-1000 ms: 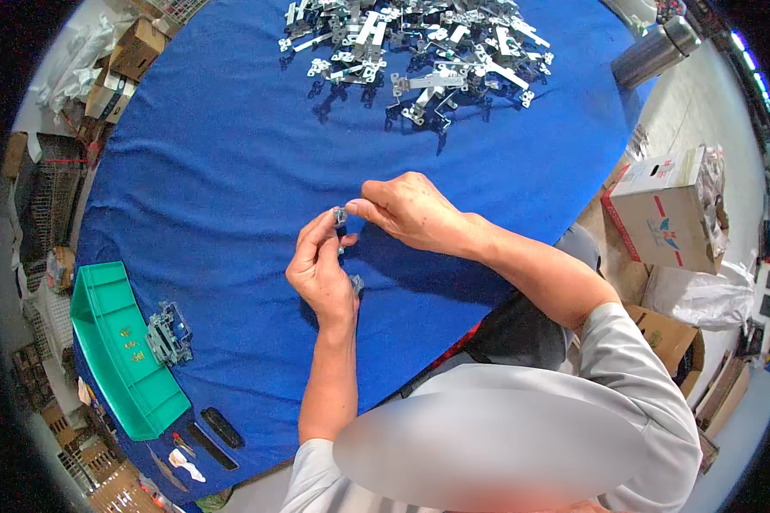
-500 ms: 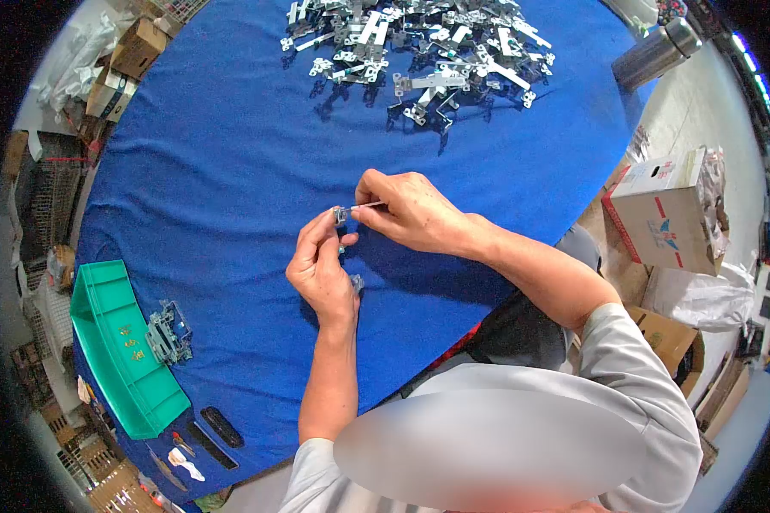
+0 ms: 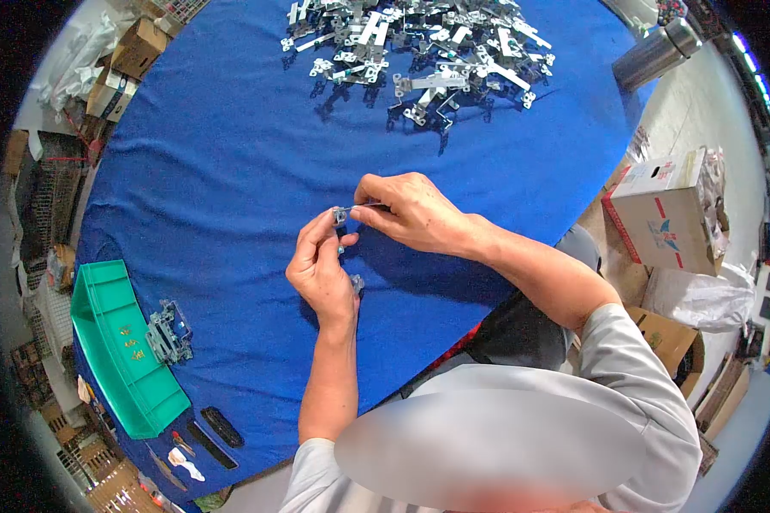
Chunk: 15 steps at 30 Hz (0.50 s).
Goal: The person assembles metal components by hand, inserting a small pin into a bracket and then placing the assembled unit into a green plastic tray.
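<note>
My left hand (image 3: 323, 272) is closed around a small metal bracket (image 3: 340, 216), whose one end shows at the fingertips and another bit by the heel of the hand; the palm hides the middle. My right hand (image 3: 419, 214) pinches a thin metal rod-like tool (image 3: 367, 205) between thumb and fingers. The tool's tip meets the bracket's upper end, though I cannot make out its exact contact. Both hands are above the blue cloth.
A big pile of metal brackets (image 3: 428, 51) lies at the far side of the blue cloth (image 3: 231, 171). On the left are a green tray (image 3: 150, 389) with small brass-coloured pieces and a stack of metal parts (image 3: 169, 333). A steel flask (image 3: 656, 55) stands far right, above a cardboard box (image 3: 659, 209).
My right hand has shifted very slightly, and the thin tool's angle looks a little different. My left hand and the bracket stay in place.
</note>
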Each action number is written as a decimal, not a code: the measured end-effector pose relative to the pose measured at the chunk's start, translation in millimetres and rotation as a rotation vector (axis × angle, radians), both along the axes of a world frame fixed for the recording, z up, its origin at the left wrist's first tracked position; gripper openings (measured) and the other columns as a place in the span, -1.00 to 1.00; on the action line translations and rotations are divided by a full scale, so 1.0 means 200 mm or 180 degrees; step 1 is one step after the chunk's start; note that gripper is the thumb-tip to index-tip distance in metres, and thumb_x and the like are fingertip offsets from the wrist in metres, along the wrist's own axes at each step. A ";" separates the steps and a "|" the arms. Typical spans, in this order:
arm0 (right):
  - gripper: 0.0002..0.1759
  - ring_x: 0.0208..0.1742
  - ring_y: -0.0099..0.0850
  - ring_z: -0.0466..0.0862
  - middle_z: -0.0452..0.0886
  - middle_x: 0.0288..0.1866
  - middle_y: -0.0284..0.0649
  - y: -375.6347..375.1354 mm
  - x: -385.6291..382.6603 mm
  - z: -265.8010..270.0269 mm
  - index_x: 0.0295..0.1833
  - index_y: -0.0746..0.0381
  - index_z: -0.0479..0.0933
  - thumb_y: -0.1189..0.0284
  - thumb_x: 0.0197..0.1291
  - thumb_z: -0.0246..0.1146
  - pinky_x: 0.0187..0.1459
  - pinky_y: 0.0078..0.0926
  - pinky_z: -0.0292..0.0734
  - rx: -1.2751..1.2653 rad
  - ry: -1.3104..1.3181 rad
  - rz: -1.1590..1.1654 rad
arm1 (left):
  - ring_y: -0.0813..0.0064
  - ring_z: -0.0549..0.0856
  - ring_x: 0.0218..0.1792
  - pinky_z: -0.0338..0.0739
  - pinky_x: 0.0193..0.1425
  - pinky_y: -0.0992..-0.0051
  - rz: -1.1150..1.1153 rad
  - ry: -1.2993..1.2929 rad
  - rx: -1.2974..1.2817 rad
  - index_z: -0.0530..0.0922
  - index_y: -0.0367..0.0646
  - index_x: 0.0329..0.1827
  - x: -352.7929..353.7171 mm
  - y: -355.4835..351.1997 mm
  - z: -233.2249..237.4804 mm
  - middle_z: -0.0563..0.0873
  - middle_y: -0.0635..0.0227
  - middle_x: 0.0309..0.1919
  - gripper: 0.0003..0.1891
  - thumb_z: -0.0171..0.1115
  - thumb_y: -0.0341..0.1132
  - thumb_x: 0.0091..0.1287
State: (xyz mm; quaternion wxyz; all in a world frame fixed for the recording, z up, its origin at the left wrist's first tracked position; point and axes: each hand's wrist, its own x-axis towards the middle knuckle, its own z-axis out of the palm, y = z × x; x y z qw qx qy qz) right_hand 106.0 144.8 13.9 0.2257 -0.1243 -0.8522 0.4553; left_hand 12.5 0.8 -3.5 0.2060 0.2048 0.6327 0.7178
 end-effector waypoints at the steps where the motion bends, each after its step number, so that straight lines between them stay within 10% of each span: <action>1: -0.77 -0.40 -0.06 0.65 0.61 -0.42 -0.02 0.00 0.01 0.01 -0.24 0.31 0.49 0.36 0.34 0.28 -0.38 -0.18 0.50 0.0111 -0.0009 0.0029 | 0.43 0.75 -0.07 0.78 -0.13 0.45 0.0000 -0.0054 -0.0024 0.68 -0.38 0.01 0.00 0.00 0.00 0.73 0.16 -0.03 -0.73 0.03 -0.68 0.39; 15: -0.87 -0.41 -0.14 0.66 0.58 -0.41 -0.12 -0.02 0.01 0.02 -0.21 0.27 0.52 0.46 0.28 0.32 -0.41 -0.25 0.52 0.0325 0.0361 0.0046 | 0.43 0.75 -0.06 0.77 -0.10 0.43 -0.0079 -0.0091 -0.0072 0.67 -0.38 0.04 0.00 0.00 0.01 0.73 0.17 -0.03 -0.72 0.02 -0.65 0.41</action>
